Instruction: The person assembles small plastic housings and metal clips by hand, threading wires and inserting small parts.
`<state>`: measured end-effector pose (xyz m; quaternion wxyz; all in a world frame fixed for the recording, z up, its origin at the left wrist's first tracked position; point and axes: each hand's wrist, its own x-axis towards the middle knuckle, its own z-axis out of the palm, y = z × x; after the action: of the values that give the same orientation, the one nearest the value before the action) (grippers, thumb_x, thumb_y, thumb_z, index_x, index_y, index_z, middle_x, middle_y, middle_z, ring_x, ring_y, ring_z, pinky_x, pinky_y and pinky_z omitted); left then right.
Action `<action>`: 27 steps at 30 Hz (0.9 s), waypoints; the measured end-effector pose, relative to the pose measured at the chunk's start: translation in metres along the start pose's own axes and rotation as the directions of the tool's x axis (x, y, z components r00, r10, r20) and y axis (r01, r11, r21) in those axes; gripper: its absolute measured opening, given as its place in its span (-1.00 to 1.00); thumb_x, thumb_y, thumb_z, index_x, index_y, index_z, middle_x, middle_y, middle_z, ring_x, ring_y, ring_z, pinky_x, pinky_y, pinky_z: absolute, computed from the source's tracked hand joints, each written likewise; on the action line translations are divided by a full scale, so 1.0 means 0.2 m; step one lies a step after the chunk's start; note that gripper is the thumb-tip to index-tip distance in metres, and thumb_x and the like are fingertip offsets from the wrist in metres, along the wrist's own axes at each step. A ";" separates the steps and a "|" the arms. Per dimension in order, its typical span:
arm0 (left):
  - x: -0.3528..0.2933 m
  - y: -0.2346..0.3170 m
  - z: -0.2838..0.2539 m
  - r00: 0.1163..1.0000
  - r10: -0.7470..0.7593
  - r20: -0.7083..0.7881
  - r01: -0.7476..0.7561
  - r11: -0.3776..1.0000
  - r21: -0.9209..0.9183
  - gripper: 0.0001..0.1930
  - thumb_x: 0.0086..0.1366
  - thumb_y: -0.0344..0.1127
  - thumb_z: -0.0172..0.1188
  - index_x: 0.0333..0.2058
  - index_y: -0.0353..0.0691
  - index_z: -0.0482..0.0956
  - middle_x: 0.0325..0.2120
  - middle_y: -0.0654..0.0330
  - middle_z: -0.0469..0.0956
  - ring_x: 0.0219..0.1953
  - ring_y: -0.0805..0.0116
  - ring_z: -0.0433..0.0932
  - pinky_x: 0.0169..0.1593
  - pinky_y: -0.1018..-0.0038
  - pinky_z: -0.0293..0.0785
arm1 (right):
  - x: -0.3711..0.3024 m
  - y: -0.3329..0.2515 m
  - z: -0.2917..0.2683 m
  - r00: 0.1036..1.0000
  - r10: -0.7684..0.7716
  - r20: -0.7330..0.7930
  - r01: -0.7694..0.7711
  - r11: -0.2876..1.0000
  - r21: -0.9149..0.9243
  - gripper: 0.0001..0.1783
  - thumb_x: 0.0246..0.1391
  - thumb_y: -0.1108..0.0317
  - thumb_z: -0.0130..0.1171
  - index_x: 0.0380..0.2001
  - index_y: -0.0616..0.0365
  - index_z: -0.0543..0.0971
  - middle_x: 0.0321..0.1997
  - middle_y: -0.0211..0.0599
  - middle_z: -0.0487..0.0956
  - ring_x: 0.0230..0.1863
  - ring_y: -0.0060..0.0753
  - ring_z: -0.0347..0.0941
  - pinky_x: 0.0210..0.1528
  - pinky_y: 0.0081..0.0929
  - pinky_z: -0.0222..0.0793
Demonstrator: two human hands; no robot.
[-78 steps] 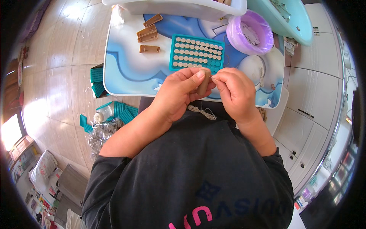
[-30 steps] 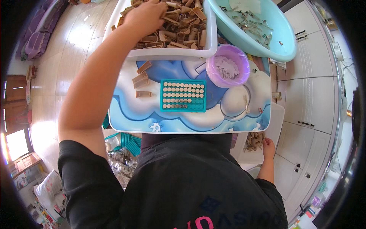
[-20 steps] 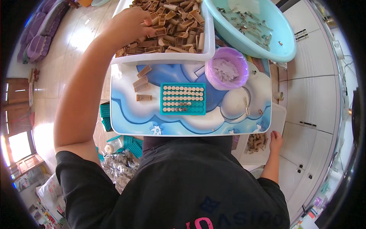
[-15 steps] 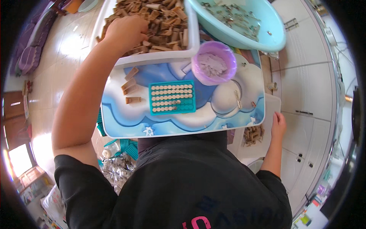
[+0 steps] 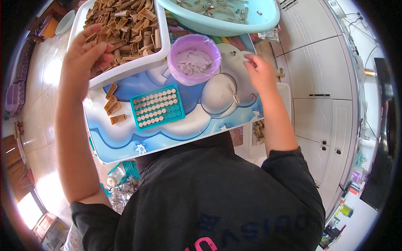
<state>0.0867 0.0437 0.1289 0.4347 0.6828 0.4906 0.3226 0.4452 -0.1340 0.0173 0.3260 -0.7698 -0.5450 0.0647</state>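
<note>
The right hand (image 5: 261,74) has been raised within reach of the table (image 5: 186,130), 2 o'clock; the left hand (image 5: 81,58) is held apart over the bin (image 5: 127,68), 10 o'clock; grips cannot be told.

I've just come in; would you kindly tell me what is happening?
The person's left hand is at the white bin of brown pieces; whether it grips one is unclear. The right hand hangs over the table, near the light-blue tub; any hold is unclear. On the table, pale discs fill most of a teal tray, with bare slots at its lower right. Loose brown pieces lie to its left, and a purple container stands beyond it.
</note>
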 end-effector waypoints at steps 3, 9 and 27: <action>-0.21 0.01 0.05 0.957 -0.040 0.287 0.194 0.824 -0.532 -0.64 0.14 -0.44 -0.03 -0.04 -0.32 0.34 -0.32 0.16 0.46 -0.50 0.52 0.48 -0.42 0.66 0.42 | 0.13 0.02 0.12 0.995 0.098 0.001 -0.097 0.986 -0.138 -0.78 -0.08 0.35 0.21 -0.29 0.11 0.56 -0.30 -0.19 0.54 -0.28 -0.13 0.48 -0.26 -0.30 0.38; -0.59 0.00 0.24 0.896 -0.091 0.434 0.424 0.462 -0.779 -0.79 0.01 -0.47 -0.08 -0.31 -0.26 0.34 -0.48 0.23 0.36 -0.64 0.52 0.26 -0.56 0.66 0.15 | 0.13 0.00 0.11 1.000 -0.008 0.003 0.008 0.998 -0.065 -0.77 -0.10 0.41 0.23 -0.29 0.17 0.55 -0.37 -0.28 0.57 -0.39 -0.34 0.48 -0.30 -0.42 0.39; -0.82 -0.09 0.46 0.838 -0.256 0.482 0.524 0.623 -0.580 -0.78 0.21 -0.32 0.18 -0.21 -0.30 0.52 -0.47 0.28 0.55 -0.65 0.70 0.27 -0.61 0.75 0.16 | -0.44 -0.81 0.03 0.884 -0.468 0.015 0.439 0.840 0.318 -0.79 -0.20 0.63 0.23 -0.40 0.22 0.54 -0.43 -0.22 0.52 -0.41 -0.23 0.45 -0.42 -0.41 0.34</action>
<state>0.1084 -0.1356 0.0727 0.7984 0.3898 0.3853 0.2494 0.2786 -0.1787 0.0829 0.4215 -0.5550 -0.7094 0.1047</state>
